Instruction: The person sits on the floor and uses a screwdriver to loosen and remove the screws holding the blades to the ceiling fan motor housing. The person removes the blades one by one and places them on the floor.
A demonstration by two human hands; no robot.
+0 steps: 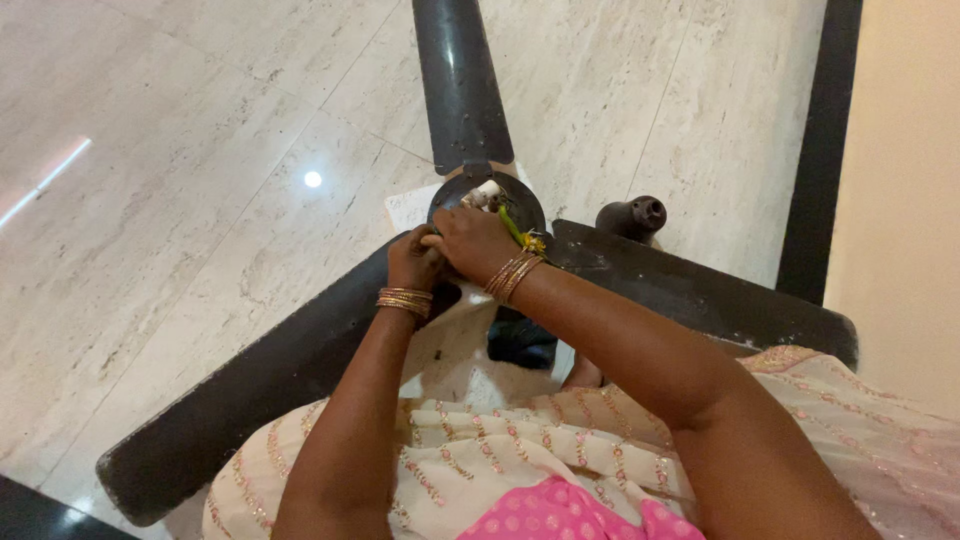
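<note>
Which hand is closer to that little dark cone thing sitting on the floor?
The right hand. It rests on the fan hub, next to the dark cone; the left hand grips the hub's far side.

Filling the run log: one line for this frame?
left hand: on fan hub | right hand: on hub, by wires | fan: on floor | cap: apart

Three long dark metal fan blades radiate from one round dark motor hub. One dark bell-shaped cap stands on the floor. Two hands wear gold bangles.
</note>
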